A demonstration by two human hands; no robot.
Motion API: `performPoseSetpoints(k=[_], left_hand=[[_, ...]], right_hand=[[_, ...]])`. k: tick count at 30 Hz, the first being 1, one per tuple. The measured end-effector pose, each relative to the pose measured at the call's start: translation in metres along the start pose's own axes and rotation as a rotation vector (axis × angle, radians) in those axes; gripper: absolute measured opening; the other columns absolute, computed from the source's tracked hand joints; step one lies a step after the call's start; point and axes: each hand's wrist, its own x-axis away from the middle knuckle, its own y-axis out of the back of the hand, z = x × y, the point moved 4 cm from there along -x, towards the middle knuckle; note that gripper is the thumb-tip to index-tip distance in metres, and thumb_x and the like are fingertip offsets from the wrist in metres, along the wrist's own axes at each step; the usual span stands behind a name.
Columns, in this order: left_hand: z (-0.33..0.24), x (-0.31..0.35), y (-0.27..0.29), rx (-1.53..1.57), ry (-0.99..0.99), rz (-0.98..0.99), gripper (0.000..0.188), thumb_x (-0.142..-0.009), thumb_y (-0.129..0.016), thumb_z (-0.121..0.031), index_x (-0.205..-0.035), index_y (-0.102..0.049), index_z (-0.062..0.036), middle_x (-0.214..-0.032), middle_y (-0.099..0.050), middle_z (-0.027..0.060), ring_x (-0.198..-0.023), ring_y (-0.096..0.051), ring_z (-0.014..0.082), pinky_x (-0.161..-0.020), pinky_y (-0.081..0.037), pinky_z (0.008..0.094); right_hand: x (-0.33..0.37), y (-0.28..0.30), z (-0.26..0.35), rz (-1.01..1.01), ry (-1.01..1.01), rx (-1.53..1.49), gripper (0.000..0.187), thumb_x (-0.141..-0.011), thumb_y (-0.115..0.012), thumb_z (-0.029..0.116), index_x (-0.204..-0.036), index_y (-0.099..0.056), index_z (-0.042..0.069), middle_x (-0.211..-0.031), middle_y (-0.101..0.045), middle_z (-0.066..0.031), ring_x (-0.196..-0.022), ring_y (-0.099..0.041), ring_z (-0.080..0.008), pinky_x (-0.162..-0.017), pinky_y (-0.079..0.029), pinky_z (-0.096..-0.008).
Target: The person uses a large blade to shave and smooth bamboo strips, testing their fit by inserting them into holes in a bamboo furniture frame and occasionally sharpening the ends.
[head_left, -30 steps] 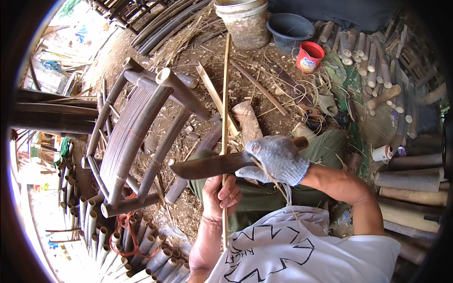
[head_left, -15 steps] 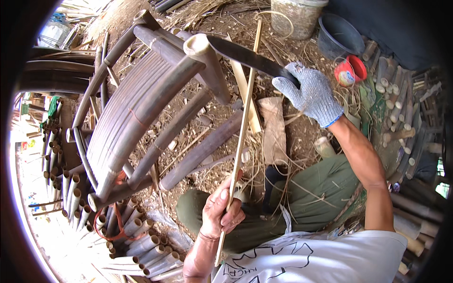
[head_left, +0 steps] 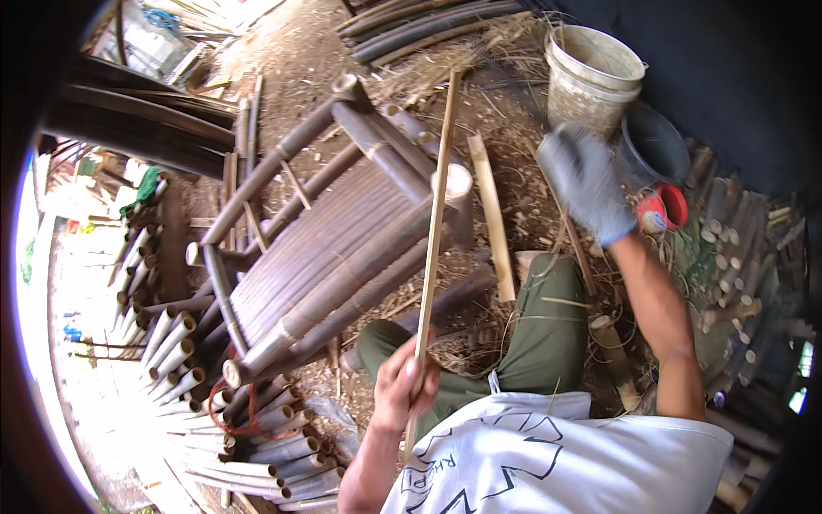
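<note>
My left hand (head_left: 408,383) is closed round a long, narrow bamboo strip (head_left: 435,248), which stands tilted slightly right and passes in front of the bamboo furniture. To the right, my right hand (head_left: 589,186), in a grey knitted glove with a blue cuff, is raised, curled and smeared by motion. The machete it gripped half a second ago cannot be made out in the blur. A bamboo chair or bench frame (head_left: 321,248) with a slatted panel rests tilted on the ground, left of the strip. Between my hands lies a flat split bamboo piece (head_left: 492,214).
A dirty white bucket (head_left: 591,86), a dark bucket (head_left: 658,146) and a small red pail (head_left: 663,208) stand beyond my right hand. Cut bamboo tubes (head_left: 287,454) pile up at lower left, and more poles (head_left: 728,257) line the right side. Shavings litter the ground.
My right hand has risen slightly in view, and the machete blade no longer shows distinctly. The bamboo strip stands more upright in my left hand. The whole view has shifted.
</note>
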Motion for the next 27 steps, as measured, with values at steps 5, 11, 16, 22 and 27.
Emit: performPoseSetpoints(k=[5,11,16,22,27], left_hand=[[-0.047,-0.035,-0.019,-0.256,-0.214,-0.122,0.042,-0.106,-0.050,-0.030,-0.136,-0.056,-0.0012,-0.058,-0.050,0.0033,-0.038,-0.039,0.0074,-0.034,-0.031,0.0208],[-0.048,-0.012,-0.031,-0.402,-0.217,-0.167,0.044,-0.106,-0.051,-0.030,-0.138,-0.055,0.0002,-0.056,-0.046,-0.0022,-0.038,-0.034,0.0042,-0.036,-0.029,0.0200],[-0.027,0.032,-0.017,-0.415,-0.108,-0.047,0.042,-0.107,-0.049,-0.023,-0.141,-0.052,0.0024,-0.057,-0.050,-0.0024,-0.043,-0.042,0.0039,-0.039,-0.032,0.0210],[-0.027,0.041,-0.004,-0.458,-0.123,-0.010,0.040,-0.106,-0.049,-0.018,-0.138,-0.054,0.0055,-0.056,-0.050,-0.0022,-0.042,-0.043,0.0042,-0.039,-0.033,0.0213],[-0.050,0.081,0.049,-0.334,-0.335,-0.218,0.046,-0.105,-0.051,-0.035,-0.118,-0.066,0.0062,-0.052,-0.051,-0.0006,-0.037,-0.045,0.0066,-0.034,-0.034,0.0224]], right_hand=[[0.073,-0.073,0.089,0.341,0.416,0.104,0.054,-0.076,-0.074,0.062,-0.086,-0.060,0.010,-0.069,-0.058,-0.0097,-0.065,-0.064,-0.0322,-0.062,-0.052,-0.0443],[0.041,-0.069,0.077,0.227,0.344,0.153,0.054,-0.086,-0.063,0.064,-0.075,-0.058,0.012,-0.065,-0.059,-0.0101,-0.060,-0.066,-0.0287,-0.055,-0.052,-0.0420],[-0.021,-0.036,0.023,0.085,-0.030,0.123,0.042,-0.097,-0.058,0.047,-0.083,-0.061,0.008,-0.062,-0.059,-0.0138,-0.058,-0.063,-0.0328,-0.054,-0.046,-0.0441],[-0.036,-0.050,-0.019,0.065,-0.066,0.012,0.053,-0.094,-0.057,0.057,-0.091,-0.062,0.005,-0.060,-0.056,-0.0100,-0.054,-0.059,-0.0299,-0.056,-0.048,-0.0424],[-0.037,-0.039,-0.144,-0.031,-0.775,-0.290,0.058,-0.091,-0.058,0.061,-0.091,-0.063,0.003,-0.056,-0.050,-0.0071,-0.046,-0.055,-0.0256,-0.052,-0.051,-0.0384]])
